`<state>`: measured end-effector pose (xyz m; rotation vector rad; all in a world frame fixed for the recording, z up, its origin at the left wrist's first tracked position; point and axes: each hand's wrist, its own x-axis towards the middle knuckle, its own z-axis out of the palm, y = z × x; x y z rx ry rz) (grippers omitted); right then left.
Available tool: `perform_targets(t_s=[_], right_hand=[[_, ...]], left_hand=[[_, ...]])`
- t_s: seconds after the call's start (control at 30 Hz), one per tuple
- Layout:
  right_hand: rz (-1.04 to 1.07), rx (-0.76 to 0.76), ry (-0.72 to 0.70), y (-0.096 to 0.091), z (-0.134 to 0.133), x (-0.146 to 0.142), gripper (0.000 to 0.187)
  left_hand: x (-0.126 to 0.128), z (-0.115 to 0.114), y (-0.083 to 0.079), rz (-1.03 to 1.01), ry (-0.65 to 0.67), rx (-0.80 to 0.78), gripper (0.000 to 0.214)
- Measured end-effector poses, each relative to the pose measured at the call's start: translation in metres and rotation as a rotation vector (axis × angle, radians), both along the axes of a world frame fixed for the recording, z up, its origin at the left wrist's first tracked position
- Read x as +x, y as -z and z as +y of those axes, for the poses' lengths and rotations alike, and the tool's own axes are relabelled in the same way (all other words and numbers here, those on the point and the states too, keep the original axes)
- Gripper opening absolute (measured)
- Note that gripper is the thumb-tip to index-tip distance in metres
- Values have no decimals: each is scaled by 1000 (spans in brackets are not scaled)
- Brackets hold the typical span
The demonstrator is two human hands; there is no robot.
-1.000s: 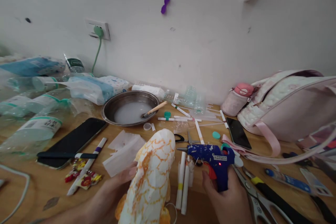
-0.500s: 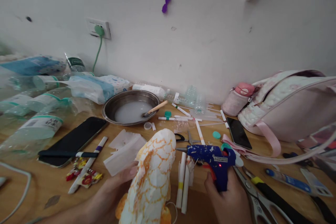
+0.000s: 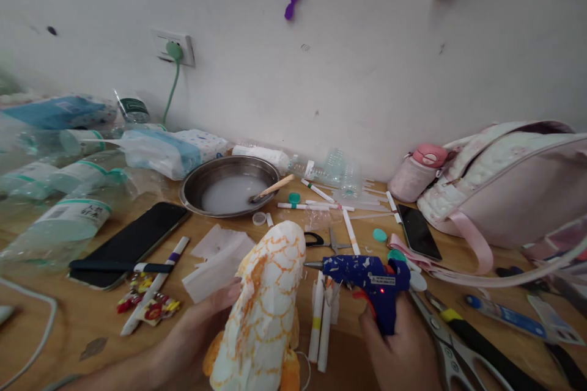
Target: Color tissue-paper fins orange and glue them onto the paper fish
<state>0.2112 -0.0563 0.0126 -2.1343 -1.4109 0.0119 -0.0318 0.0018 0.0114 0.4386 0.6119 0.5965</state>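
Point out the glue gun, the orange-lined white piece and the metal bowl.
Glue gun (image 3: 360,270): head view, on its blue barrel.
Orange-lined white piece (image 3: 261,302): head view, middle of its patterned surface.
Metal bowl (image 3: 195,188): head view, inner wall at picture left.

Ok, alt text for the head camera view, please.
A left hand holds a white, orange-lined model while the right hand points a blue glue gun at it. A metal bowl of cloudy liquid stands behind them.

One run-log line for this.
left hand: holding white-orange model | right hand: gripping blue glue gun | nozzle: at model's right side, contact unclear | indicator: red, lit
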Motion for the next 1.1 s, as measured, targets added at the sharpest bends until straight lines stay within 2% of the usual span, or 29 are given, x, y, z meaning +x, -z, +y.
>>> perform_targets(t_s=[0.1, 0.2, 0.37, 0.47, 0.6, 0.8, 0.93, 1.1], right_hand=[[-218, 81, -64, 5, -1, 7, 26], [-381, 127, -123, 11, -2, 14, 26], [-426, 61, -95, 12, -2, 13, 28], [-436, 111, -135, 10, -1, 10, 27], [-349, 111, -121, 5, 0, 6, 25], [98, -50, 50, -4, -1, -4, 39], [140, -66, 86, -6, 0, -5, 35], [125, -34, 66, -4, 0, -3, 36]], left_hand=[[1, 0, -5, -15, -31, 14, 28], [1, 1, -6, -4, -4, 27, 32], [-1, 3, 0, -2, 32, 42, 38], [-1, 4, 4, 19, 22, 53, 43], [0, 5, 3, 18, 25, 36, 42], [2, 0, -4, -9, 63, 39, 41], [3, -1, 0, -2, 40, 61, 35], [2, 0, 6, -82, 84, 57, 36]])
